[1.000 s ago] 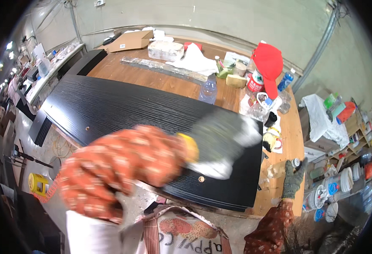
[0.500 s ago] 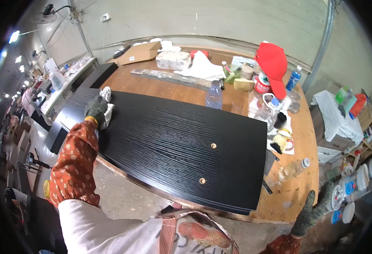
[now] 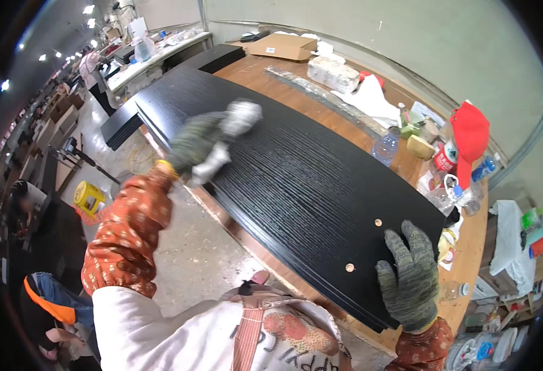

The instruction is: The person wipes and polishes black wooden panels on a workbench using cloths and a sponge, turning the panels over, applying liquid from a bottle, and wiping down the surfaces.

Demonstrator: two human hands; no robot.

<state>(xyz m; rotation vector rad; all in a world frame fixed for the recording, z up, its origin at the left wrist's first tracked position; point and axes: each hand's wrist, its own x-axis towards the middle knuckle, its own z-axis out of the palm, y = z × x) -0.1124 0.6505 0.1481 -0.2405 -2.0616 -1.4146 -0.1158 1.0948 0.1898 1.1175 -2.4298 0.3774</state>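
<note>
A long black wood-grain panel (image 3: 284,173) lies across the table, with two round holes near its right end. More dark boards seem stacked under it. My left hand (image 3: 197,142), in a grey-green knit glove, is closed round a crumpled white rag (image 3: 242,117) over the panel's left part. Motion blurs both, and part of the rag hangs below the hand. At the panel's right end, my right hand (image 3: 410,275) in a matching glove lies with its fingers spread, beside the two holes and touching the surface.
Behind the panel, the wooden table (image 3: 321,105) bears a cardboard box (image 3: 282,46), a white cloth (image 3: 373,102), a clear bottle (image 3: 385,147) and a yellow sponge (image 3: 420,147). A red cap (image 3: 469,139) rests on containers. A yellow bucket (image 3: 89,198) stands left on the floor; other people work at the left.
My left hand with the rag has moved right along the panel. My right hand has come from beyond the table's right edge onto the panel. The view has turned left.
</note>
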